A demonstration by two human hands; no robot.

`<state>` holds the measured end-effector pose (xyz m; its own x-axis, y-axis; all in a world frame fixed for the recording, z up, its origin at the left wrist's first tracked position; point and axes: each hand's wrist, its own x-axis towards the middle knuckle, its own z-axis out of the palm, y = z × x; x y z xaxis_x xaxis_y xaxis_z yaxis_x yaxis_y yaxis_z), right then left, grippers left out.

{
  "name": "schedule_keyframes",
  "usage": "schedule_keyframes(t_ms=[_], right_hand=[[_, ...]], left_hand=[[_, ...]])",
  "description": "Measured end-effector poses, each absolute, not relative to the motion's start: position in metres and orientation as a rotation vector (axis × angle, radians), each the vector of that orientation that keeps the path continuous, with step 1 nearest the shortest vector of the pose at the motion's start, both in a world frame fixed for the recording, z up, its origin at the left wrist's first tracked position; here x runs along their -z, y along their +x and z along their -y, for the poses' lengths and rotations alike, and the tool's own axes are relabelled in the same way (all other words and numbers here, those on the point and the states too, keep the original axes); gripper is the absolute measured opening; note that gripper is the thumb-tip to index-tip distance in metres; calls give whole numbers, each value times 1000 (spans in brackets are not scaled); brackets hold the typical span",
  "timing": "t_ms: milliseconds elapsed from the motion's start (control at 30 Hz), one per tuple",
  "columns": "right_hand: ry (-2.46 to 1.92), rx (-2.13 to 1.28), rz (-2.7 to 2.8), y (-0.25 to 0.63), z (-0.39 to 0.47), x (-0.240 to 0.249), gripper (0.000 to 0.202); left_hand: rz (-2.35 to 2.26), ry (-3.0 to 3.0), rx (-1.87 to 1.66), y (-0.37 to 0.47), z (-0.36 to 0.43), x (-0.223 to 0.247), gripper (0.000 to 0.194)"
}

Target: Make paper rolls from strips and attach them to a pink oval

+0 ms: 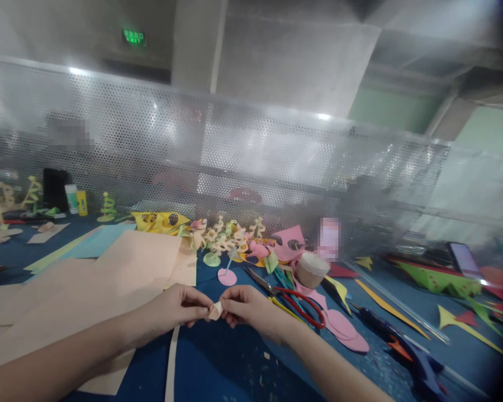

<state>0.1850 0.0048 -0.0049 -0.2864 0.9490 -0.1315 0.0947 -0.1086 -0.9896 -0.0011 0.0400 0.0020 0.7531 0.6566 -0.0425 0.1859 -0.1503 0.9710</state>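
Note:
Between my two hands is a small folded piece of cream paper (215,311), pinched from both sides just above the blue table. My left hand (184,306) closes its thumb and fingers on the paper's left edge. From the right, my right hand (245,308) pinches the opposite edge. Beyond the fingers stands a pink paper disc (227,277) with a thin blue stick rising from it. Scissors with red handles (297,304) lie just past my right hand. Large sheets of peach paper (121,273) spread beside and under my left forearm.
Paper spiral trees (224,237) and pink paper shapes (291,240) crowd the back. A paper cup or tape roll (312,271) stands behind the scissors. A blue glue gun (402,346) lies at right. Glue sticks (71,199) stand far left, before a perforated metal screen (255,151).

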Motion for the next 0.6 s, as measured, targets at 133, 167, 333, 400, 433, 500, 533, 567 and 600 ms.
schedule_keyframes(t_ms=[133, 167, 333, 400, 433, 500, 533, 567, 600], right_hand=[[-1212, -1453, 1455, 184, -4, 2, 25], [-1212, -1441, 1466, 184, -4, 1, 24], [-1205, -1363, 1530, 179, -1, -2, 17], [-1203, -1333, 1548, 176, 0, -3, 14], [-1204, -1319, 1553, 174, 1, -4, 13], [-1208, -1294, 1551, 172, 2, -5, 13], [-1211, -1288, 1545, 171, 3, -6, 13], [-1213, -1287, 1536, 170, 3, -7, 14], [-1214, -1290, 1526, 169, 3, -8, 15]], left_hand=[[-701, 1744, -451, 0, -40, -7, 23], [-721, 1759, -451, 0, -39, -8, 24], [-828, 1807, -462, 1, -36, -14, 44], [-854, 1813, -469, 2, -36, -14, 44], [-854, 1819, -470, 2, -36, -13, 41], [-845, 1827, -475, 3, -37, -12, 35], [-845, 1825, -481, 3, -37, -11, 32], [-846, 1818, -490, 3, -38, -10, 30], [-845, 1812, -500, 3, -38, -9, 29]])
